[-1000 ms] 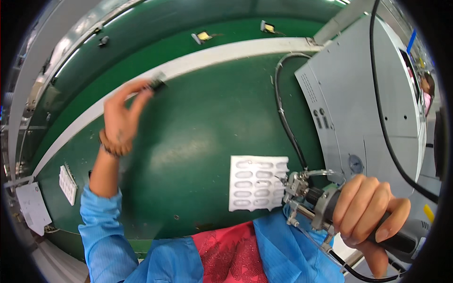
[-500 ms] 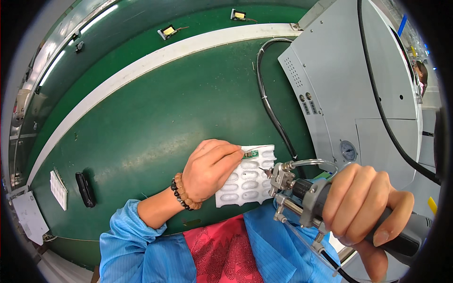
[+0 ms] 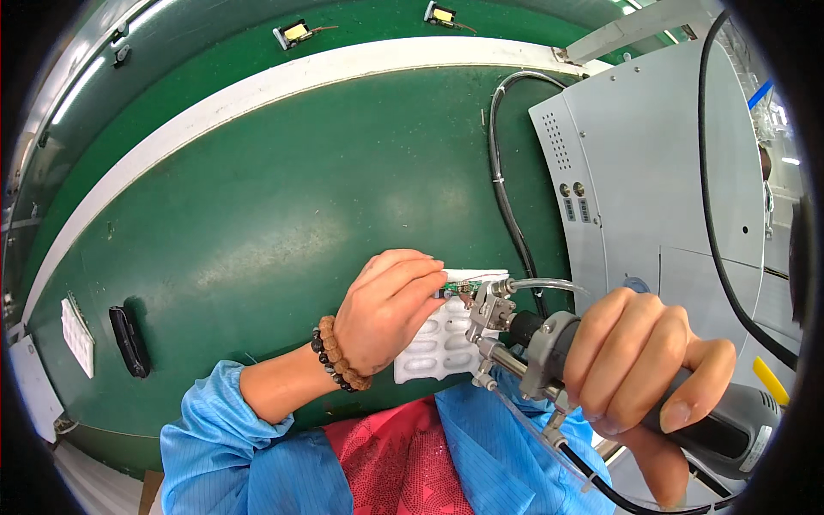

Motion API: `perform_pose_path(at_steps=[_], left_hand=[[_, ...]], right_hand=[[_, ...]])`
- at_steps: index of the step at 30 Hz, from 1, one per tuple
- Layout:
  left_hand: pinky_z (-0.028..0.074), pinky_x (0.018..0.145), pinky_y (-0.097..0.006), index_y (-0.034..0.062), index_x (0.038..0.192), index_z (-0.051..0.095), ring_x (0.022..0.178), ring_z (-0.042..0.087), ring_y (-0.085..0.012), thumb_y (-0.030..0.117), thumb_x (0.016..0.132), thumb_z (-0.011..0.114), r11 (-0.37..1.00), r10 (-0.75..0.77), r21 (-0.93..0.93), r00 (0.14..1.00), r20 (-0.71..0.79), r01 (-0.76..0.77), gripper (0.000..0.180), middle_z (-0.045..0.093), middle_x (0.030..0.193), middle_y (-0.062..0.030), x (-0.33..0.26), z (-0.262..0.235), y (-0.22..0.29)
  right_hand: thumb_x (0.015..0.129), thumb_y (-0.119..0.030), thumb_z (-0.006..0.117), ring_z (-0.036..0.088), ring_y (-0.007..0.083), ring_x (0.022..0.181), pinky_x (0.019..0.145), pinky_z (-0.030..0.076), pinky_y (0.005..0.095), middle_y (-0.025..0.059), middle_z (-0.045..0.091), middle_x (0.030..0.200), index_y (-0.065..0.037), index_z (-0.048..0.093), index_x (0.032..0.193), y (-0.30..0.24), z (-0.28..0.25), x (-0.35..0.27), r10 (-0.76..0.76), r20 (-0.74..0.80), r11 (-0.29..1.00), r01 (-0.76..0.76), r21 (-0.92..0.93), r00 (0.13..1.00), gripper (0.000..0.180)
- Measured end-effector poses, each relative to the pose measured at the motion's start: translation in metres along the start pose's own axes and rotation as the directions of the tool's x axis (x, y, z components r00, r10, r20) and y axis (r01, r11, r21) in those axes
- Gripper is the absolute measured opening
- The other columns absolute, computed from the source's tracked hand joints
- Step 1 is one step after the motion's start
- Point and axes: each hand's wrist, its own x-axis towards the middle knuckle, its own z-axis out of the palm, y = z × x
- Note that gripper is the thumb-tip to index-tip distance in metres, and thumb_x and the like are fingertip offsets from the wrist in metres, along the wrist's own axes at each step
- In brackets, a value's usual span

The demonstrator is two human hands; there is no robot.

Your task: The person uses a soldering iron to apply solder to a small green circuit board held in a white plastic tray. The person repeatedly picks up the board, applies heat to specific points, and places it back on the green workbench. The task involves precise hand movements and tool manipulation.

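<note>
My left hand [image 3: 388,302], wearing a beaded bracelet, pinches the edge of a small green circuit board [image 3: 461,288]. Below the board lies a white moulded tray [image 3: 421,364] with rows of oval hollows. My right hand [image 3: 642,359] wraps round the dark grey grip of a hose-fed power tool [image 3: 534,345]. Metal fittings and clear tubes run along the tool's front. Its tip reaches the right part of the board, overlapping it in view; whether they touch, I cannot tell. The tool's head hides part of the tray.
A grey machine cabinet [image 3: 635,163] with a gauge stands at the right. A black hose [image 3: 500,180] curves across the green bench beside it. At the left lie a black case [image 3: 129,341] and a notepad [image 3: 77,337]. Yellow-topped parts [image 3: 295,33] sit beyond the white rail [image 3: 257,90].
My right hand has brought the tool left and up, so its tip now meets the board in view. My left hand still grips the board, which has tilted. The whole view has shifted slightly.
</note>
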Motion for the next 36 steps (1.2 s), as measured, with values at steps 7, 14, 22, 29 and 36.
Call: perform_pose_path(at_steps=[7, 14, 22, 29, 36], left_hand=[[0.056, 0.087, -0.039, 0.0002, 0.102, 0.072, 0.099, 0.068, -0.0313, 0.0, 0.067, 0.082, 1.0, -0.013, -0.027, 1.0, 0.007, 0.013, 0.037, 0.072, 0.101, -0.0121, 0.0, 0.0, -0.001], [0.056, 0.087, -0.039, 0.0, 0.101, 0.072, 0.099, 0.068, -0.0311, -0.001, 0.067, 0.082, 1.0, -0.015, -0.025, 1.0, 0.007, 0.015, 0.036, 0.072, 0.1, -0.012, -0.002, 0.0, -0.003], [0.056, 0.086, -0.04, -0.0002, 0.101, 0.072, 0.098, 0.068, -0.0309, -0.002, 0.067, 0.081, 0.999, -0.008, -0.039, 1.0, 0.02, 0.009, 0.036, 0.072, 0.1, -0.0117, 0.001, 0.0, -0.001], [0.056, 0.086, -0.039, -0.0004, 0.101, 0.072, 0.098, 0.068, -0.0309, -0.003, 0.068, 0.08, 0.999, -0.028, -0.032, 1.0, 0.007, 0.028, 0.034, 0.073, 0.101, -0.0121, -0.004, -0.001, -0.001], [0.056, 0.087, -0.041, 0.0002, 0.103, 0.072, 0.098, 0.068, -0.0326, 0.002, 0.071, 0.082, 0.998, 0.014, -0.066, 0.999, 0.033, -0.012, 0.034, 0.072, 0.102, -0.0128, -0.001, -0.001, -0.004]], right_hand=[[0.092, -0.01, 0.074, 0.058, 0.0217, 0.046, 0.045, 0.048, 0.0332, 0.0107, 0.061, 0.065, -0.006, 0.052, 0.093, 0.006, 0.004, 0.002, 0.02, -0.018, 1.0, -0.02, -0.014, 1.0, 0.022], [0.087, -0.056, 0.075, 0.053, 0.0144, 0.057, 0.049, 0.045, 0.0269, 0.0052, 0.054, 0.083, -0.008, 0.047, 0.116, 0.006, -0.01, 0.011, 0.05, 0.273, 0.997, -0.032, -0.07, 0.961, 0.062], [0.088, -0.056, 0.074, 0.052, 0.0149, 0.056, 0.049, 0.044, 0.0275, 0.007, 0.055, 0.084, -0.008, 0.044, 0.115, 0.003, -0.009, 0.014, 0.07, 0.304, 0.995, -0.043, -0.094, 0.95, 0.062], [0.088, -0.049, 0.074, 0.053, 0.0168, 0.055, 0.049, 0.045, 0.0292, 0.0075, 0.056, 0.079, -0.007, 0.046, 0.109, 0.019, -0.003, 0.026, 0.091, 0.306, 0.993, -0.062, -0.105, 0.948, 0.055], [0.091, -0.008, 0.073, 0.062, 0.0204, 0.049, 0.045, 0.051, 0.0338, 0.0094, 0.063, 0.064, -0.007, 0.053, 0.094, -0.006, 0.001, 0.006, -0.024, 0.061, 0.998, 0.028, -0.063, 0.998, 0.021]])
